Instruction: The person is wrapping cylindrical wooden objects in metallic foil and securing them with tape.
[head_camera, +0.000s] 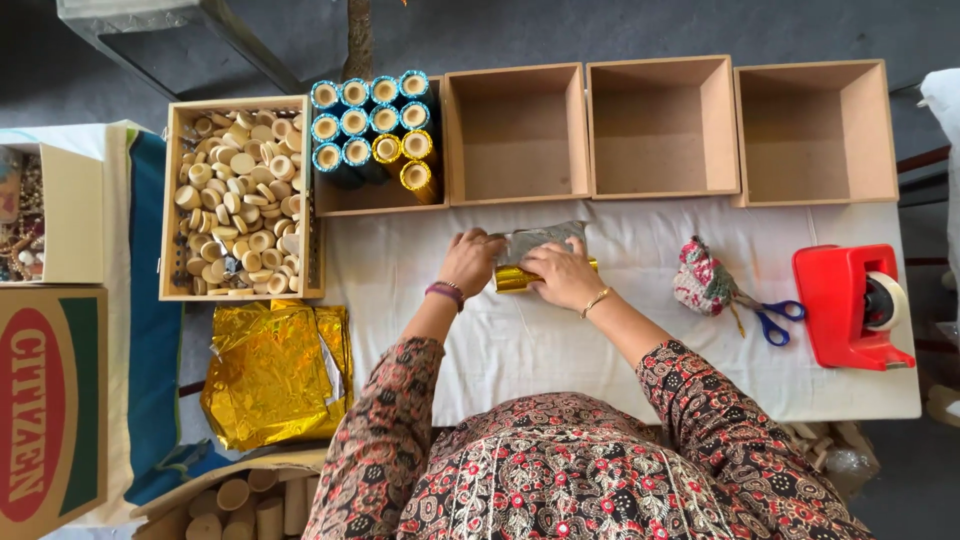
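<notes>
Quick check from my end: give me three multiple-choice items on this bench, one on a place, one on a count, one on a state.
1. Where are the scissors?
A. in a wooden box
B. between the fabric bundle and the tape dispenser
C. on the gold foil sheets

2. How many boxes along the back stand empty?
A. one
B. three
C. five

3. What are the left hand and right hand doing?
A. resting apart
B. holding scissors
C. both on a gold roll

Answers: B, handles lie between the two; B, three bare boxes at right; C, both hands press the roll.
</notes>
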